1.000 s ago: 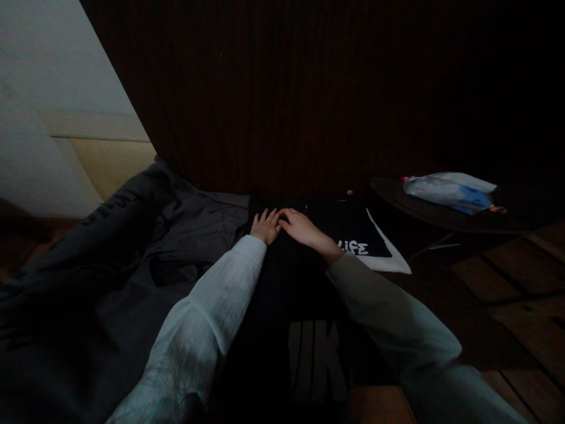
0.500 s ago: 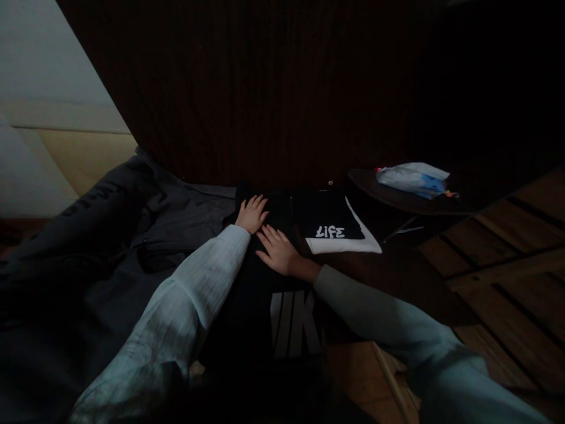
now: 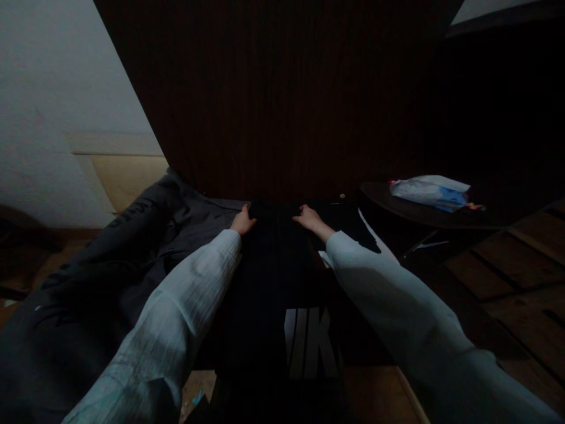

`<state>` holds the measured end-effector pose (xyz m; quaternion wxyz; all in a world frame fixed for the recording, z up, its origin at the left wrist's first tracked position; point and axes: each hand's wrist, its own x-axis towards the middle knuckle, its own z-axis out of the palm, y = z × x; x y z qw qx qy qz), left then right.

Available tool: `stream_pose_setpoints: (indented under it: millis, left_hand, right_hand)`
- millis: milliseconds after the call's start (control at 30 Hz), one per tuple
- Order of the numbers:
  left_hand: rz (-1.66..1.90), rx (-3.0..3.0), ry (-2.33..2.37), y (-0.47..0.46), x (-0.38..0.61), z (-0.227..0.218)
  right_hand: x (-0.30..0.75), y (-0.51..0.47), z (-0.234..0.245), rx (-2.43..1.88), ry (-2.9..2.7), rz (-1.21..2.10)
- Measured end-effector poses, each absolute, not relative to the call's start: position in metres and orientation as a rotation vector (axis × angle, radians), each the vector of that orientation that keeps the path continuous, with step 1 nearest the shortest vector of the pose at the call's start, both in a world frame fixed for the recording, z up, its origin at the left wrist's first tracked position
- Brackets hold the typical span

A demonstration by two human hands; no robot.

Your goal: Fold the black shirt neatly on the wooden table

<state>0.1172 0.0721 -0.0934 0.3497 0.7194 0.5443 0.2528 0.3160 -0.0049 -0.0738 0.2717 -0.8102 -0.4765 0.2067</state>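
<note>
A long black garment [image 3: 265, 282] lies flat in front of me, with big pale letters near its lower end. My left hand [image 3: 243, 221] is at its far left corner, thumb and fingers closed on the fabric. At the far right corner, my right hand [image 3: 308, 218] pinches the cloth with bent fingers. Another black garment [image 3: 368, 232] with a white edge lies partly behind my right forearm. To the left spreads a dark grey sweatshirt [image 3: 150, 259] with dark lettering, rumpled.
A dark wooden panel [image 3: 282, 106] rises right behind the clothes. On the right, a rounded dark shelf [image 3: 375, 200] holds a white and blue plastic packet [image 3: 432, 192]. Wooden slats [image 3: 525, 294] lie at the lower right, and a pale wall [image 3: 53, 76] stands at the left.
My hands have moved apart, from lying flat close together on the black garment to its two far corners, where the fingers have closed. The camera view has shifted slightly.
</note>
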Motion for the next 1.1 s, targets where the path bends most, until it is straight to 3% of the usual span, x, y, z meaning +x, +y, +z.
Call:
stream_pose_setpoints:
  millis: [233,467,733,1100]
  left_hand:
    - [0.692,1.629,1.397,0.103,0.132,-0.097]
    - [0.678,1.516,1.222,0.113,0.125,-0.057]
    - [1.276,1.476,0.934,0.132,0.145,-0.024]
    - [0.663,2.162,1.211,0.107,0.101,-0.081]
  right_hand:
    - [0.326,0.022,-0.085,-2.161,-1.085,0.734]
    - [0.334,0.028,-0.051,-1.874,-1.067,0.847]
    - [0.337,0.055,-0.024,-1.577,-1.176,0.530]
    - [0.341,0.025,-0.079,-1.912,-1.697,0.320]
